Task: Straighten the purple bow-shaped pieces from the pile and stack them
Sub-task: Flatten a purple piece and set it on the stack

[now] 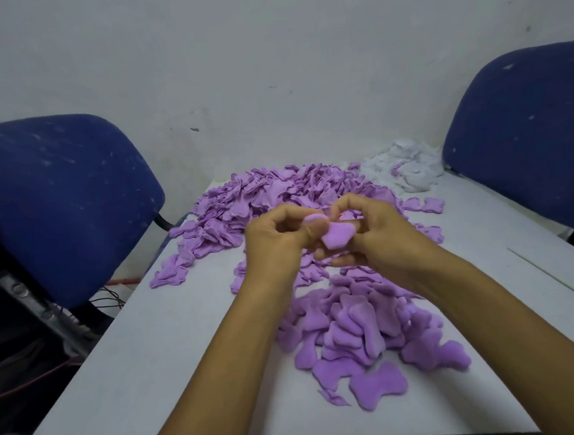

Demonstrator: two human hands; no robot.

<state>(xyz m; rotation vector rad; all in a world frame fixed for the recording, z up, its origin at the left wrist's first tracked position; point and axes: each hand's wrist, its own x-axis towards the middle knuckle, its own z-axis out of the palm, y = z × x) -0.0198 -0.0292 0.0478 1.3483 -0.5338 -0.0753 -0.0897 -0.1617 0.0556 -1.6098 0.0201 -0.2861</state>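
Both your left hand (274,242) and right hand (372,231) pinch one purple piece (337,237) above mid-table, a loose stack (356,332) lies near the table's (154,382) front edge, and most of the pile (270,198) remains at the back.

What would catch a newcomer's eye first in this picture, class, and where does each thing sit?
First, the two hands at the centre: the left hand and right hand together pinch one purple bow-shaped piece above the table. Behind them a big loose pile of purple pieces covers the far end, and a flatter heap lies nearer. Blue chairs flank the table.
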